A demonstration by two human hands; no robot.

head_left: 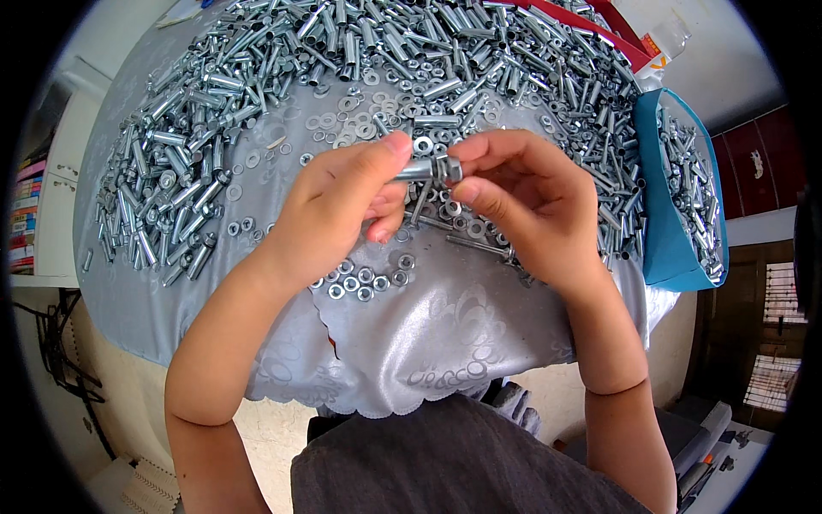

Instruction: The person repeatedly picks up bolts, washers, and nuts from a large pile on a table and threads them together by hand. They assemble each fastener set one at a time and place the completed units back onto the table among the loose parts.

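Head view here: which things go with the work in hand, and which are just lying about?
Likely part of the work:
- metal sleeve bolt, between left hand and right hand
- loose nuts nearby
- flat washers
- heaped bolts and sleeves
- blue box of similar parts

Seemingly just lying about:
- clear container, upper right
- books on the left shelf

The worktop (137, 313) carries a heap of bolts (334, 38) that curves along its far side and down both its left and right. Washers (377, 111) lie inside this curve, behind the hands. In front of it, between left hand (330, 201) and right hand (539, 206), one bolt (421, 170) is held over the middle. Nuts (365, 276) cluster nearer the front edge. At the right stands a box (668, 272) with more bolts inside; a tray (632, 43) sits behind it.
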